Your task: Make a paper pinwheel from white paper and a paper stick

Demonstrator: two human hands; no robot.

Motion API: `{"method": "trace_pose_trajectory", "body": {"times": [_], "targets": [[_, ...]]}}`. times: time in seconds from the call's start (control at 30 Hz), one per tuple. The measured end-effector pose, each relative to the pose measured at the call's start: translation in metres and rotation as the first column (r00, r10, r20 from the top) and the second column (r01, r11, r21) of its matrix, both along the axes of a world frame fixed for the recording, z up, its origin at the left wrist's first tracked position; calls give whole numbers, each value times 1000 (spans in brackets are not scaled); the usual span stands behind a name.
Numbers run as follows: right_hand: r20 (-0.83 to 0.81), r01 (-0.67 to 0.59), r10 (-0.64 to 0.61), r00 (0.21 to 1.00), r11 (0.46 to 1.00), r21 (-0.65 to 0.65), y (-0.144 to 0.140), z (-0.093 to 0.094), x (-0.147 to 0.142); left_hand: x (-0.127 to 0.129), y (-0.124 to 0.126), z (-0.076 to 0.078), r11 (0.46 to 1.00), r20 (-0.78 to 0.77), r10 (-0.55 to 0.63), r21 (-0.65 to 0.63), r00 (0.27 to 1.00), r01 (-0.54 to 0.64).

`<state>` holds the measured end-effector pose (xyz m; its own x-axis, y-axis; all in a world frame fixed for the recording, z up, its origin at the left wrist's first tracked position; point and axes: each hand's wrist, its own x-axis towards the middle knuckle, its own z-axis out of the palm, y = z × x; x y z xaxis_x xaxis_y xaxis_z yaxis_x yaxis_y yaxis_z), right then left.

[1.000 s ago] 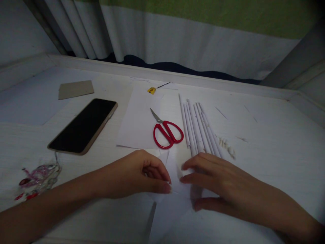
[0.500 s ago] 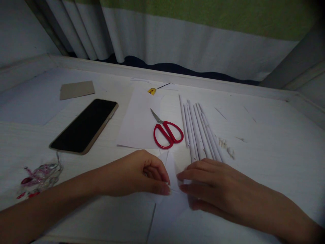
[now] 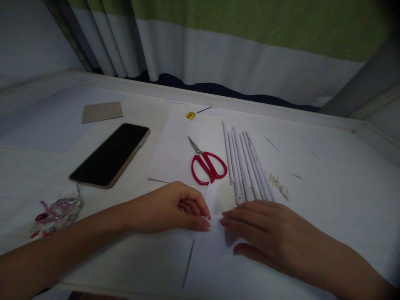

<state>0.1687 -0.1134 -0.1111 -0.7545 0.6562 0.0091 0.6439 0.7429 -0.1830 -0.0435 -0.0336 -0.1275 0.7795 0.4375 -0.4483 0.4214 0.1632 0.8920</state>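
Observation:
My left hand (image 3: 170,211) pinches the corner of a white paper sheet (image 3: 215,258) between thumb and fingers near the table's front. My right hand (image 3: 262,231) lies flat on the same sheet just to the right, fingers pressing it down, fingertips almost touching those of the left. Behind the hands lies a bundle of rolled white paper tubes (image 3: 245,164), its near ends close to my right knuckles. Red-handled scissors (image 3: 208,164) lie to the left of the tubes.
A dark phone (image 3: 111,154) lies at the left on the white table (image 3: 328,187). A brown card (image 3: 101,111) is further back. Clear wrapping with red bits (image 3: 58,209) sits at the front left. Another white sheet (image 3: 175,154) lies under the scissors. Curtains hang behind.
My right hand has slid a little left and flattened, bringing its fingertips closer to the left hand. The view has tilted slightly; the objects themselves stay put.

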Motion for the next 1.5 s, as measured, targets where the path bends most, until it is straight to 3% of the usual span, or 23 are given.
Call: {"method": "trace_pose_trajectory", "body": {"times": [0.1,0.2,0.3,0.43,0.63,0.83,1.03,1.1,1.27,1.5], "targets": [[19,47,-47,999,999,-26,0,-2,3,-1,2,-5,999,57,32,23,998,-34],[12,41,-41,999,999,29,1,-8,2,-3,3,-8,999,83,37,15,996,-38],[39,-44,38,999,987,153,0,-14,0,-4,4,-11,999,106,33,19,994,-35],[139,-213,175,975,918,335,-5,-17,-3,-4,3,-15,999,159,27,20,987,-31],[242,-282,193,951,861,423,-17,-18,-9,-4,3,-21,999,217,48,4,975,-50],[49,18,-36,998,947,321,-15,-19,-14,-5,3,-23,999,218,39,3,975,-41],[92,112,-120,989,990,87,-11,-5,-4,-5,3,-23,999,241,33,-6,970,-32],[91,98,-104,990,993,67,-10,-5,-1,-5,3,-23,999,244,32,-12,969,-30],[82,-44,26,996,973,225,-4,-12,-4,-5,2,-22,999,246,41,-19,969,-37],[90,-172,150,985,925,339,-9,-19,-4,-6,2,-20,999,239,37,-31,970,-31]]}}
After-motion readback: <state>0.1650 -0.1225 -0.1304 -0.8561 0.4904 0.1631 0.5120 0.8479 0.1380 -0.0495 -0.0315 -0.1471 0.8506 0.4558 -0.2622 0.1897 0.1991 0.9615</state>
